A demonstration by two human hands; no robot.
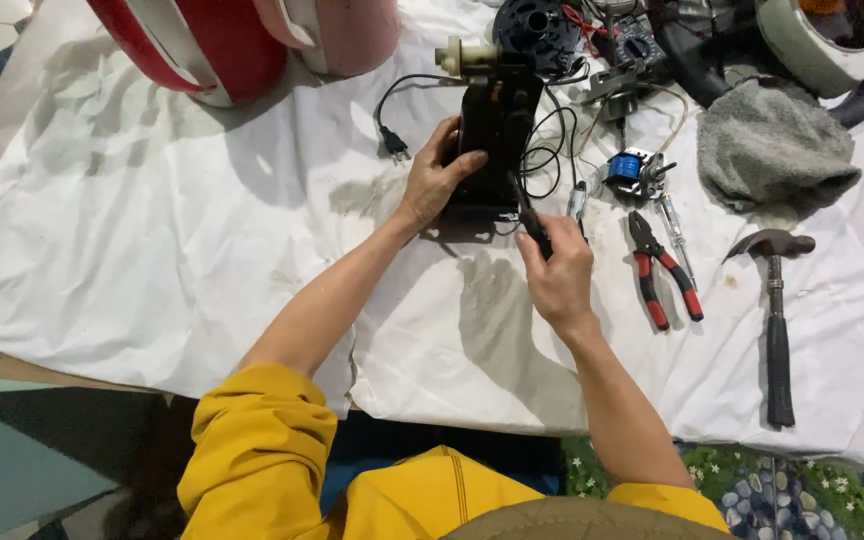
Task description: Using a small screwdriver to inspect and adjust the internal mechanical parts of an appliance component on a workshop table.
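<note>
My left hand [436, 176] grips the left side of a black, upright metal appliance housing [498, 128] that stands on a white cloth [202, 230]. A cream plastic fitting [464, 56] sits on top of the housing. My right hand [556, 274] holds a dark-handled tool [530, 216], its tip against the lower right of the housing. A black power cord with a plug [393, 146] trails from the housing to the left.
Red-handled pliers [662, 268], a screwdriver [674, 230], a hammer [774, 310] and a small blue coil part [632, 168] lie to the right. A grey rag [774, 146] and black fan parts [536, 32] sit behind. Red and pink containers [252, 40] stand far left.
</note>
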